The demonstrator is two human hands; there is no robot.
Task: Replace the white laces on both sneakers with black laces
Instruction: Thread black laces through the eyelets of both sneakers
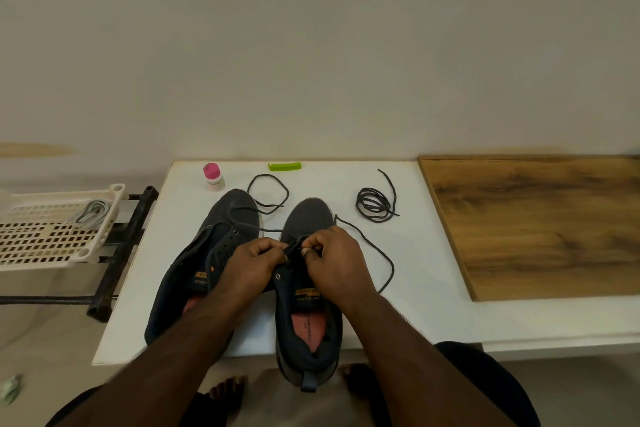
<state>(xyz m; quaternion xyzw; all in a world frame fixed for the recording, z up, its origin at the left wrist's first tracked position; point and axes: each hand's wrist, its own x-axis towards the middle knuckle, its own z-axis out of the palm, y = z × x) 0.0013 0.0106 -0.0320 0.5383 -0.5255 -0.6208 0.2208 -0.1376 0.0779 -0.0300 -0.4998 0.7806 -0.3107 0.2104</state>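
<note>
Both hands, left hand (258,258) and right hand (334,258), pinch the black lace (375,246) at the right sneaker (304,218). Next, poke it through the next hole.

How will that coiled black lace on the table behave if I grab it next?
The coiled black lace looks thin and floppy, so it will probably sag and unwind when lifted. Its loose tail trails off the coil, so it may drag or snag. Likely very light.

Two sneakers (277,274) lie side by side on the worktop (422,288); coiled lace (375,208) right, bottle (213,177) behind, basket (52,229) left.
</note>
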